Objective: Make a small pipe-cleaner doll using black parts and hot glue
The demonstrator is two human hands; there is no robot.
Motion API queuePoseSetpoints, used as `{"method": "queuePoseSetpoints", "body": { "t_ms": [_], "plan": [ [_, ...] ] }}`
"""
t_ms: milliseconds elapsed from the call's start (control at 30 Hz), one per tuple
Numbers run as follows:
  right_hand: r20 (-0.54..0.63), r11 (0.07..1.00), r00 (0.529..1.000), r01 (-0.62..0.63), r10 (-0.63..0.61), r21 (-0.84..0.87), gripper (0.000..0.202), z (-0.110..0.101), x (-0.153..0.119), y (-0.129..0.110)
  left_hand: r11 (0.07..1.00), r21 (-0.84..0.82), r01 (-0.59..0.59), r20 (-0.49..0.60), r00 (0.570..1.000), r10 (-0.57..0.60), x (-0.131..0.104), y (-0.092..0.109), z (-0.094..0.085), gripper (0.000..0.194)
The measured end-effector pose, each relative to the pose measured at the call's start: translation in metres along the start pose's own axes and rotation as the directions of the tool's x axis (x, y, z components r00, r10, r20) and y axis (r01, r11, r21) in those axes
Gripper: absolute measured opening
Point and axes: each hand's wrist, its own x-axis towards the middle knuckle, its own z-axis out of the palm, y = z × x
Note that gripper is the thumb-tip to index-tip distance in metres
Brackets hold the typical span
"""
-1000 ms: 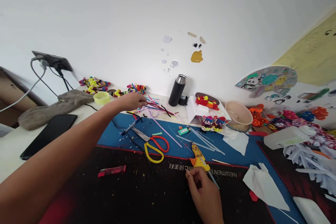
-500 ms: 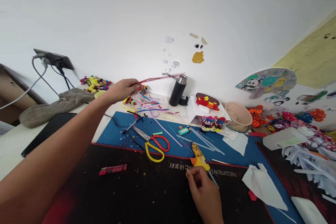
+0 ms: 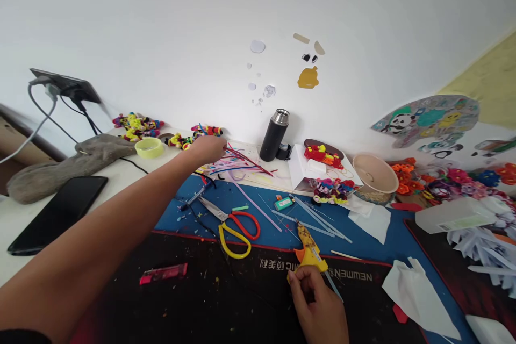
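Note:
My left hand (image 3: 209,149) reaches to the pile of coloured pipe cleaners (image 3: 237,166) at the back of the table. Its fingers are mostly hidden behind the back of the hand. A dark red pipe cleaner (image 3: 256,164) runs from beside the fingertips across the pile; whether I still grip it does not show. My right hand (image 3: 320,306) is closed at the handle of a yellow hot glue gun (image 3: 309,247), thumb and forefinger curled together. The gun's nozzle points away from me, and a clear glue stick (image 3: 334,286) sticks out of its rear.
Scissors (image 3: 234,226) with red and yellow handles lie mid-mat, near a pink cutter (image 3: 164,273). Behind are a lighter (image 3: 284,203), glue sticks (image 3: 318,217), a black flask (image 3: 274,137) and a white box (image 3: 302,172). A phone (image 3: 60,212) and driftwood (image 3: 76,164) lie left.
My left hand has lowered to the pile from above it; the red pipe cleaner it held in the air now lies across the pile. My right hand stays at the glue gun. The view has shifted slightly.

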Motion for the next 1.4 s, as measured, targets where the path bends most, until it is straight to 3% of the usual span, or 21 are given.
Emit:
{"method": "queuePoseSetpoints", "body": {
  "t_ms": [233,500,600,833,933,1133,1400],
  "plan": [
    [0.000,1.000,1.000,0.002,-0.002,0.014,0.045,-0.002,0.002,-0.003,1.000,0.011,-0.001,0.031,1.000,0.001,0.006,0.004,0.021,0.033],
    [0.004,1.000,1.000,0.010,-0.010,-0.015,0.043,0.001,0.001,0.001,0.999,-0.035,-0.006,-0.168,0.986,0.001,-0.008,0.010,-0.014,0.038],
    [0.001,0.999,1.000,0.016,-0.016,-0.028,0.044,0.001,0.001,0.000,0.999,-0.039,-0.012,-0.192,0.981,0.004,-0.012,0.013,-0.024,0.036],
    [0.007,0.999,1.000,0.023,-0.023,-0.040,0.047,-0.002,0.001,-0.003,0.984,-0.146,0.099,-0.232,0.964,-0.131,-0.021,0.004,-0.026,0.040],
    [0.013,0.999,1.000,0.008,-0.008,-0.043,0.048,-0.003,0.002,-0.004,0.969,-0.224,0.109,-0.171,0.974,-0.149,-0.025,-0.002,-0.022,0.032],
    [0.008,0.999,1.000,0.017,-0.016,-0.045,0.050,-0.002,0.002,-0.005,0.880,-0.463,0.102,-0.155,0.969,-0.194,-0.027,-0.015,-0.019,0.026],
    [0.001,0.999,1.000,0.008,-0.008,-0.053,0.051,-0.003,0.002,-0.004,0.658,-0.752,0.030,-0.089,0.985,-0.146,-0.047,-0.018,-0.023,0.020]
  ]
}}
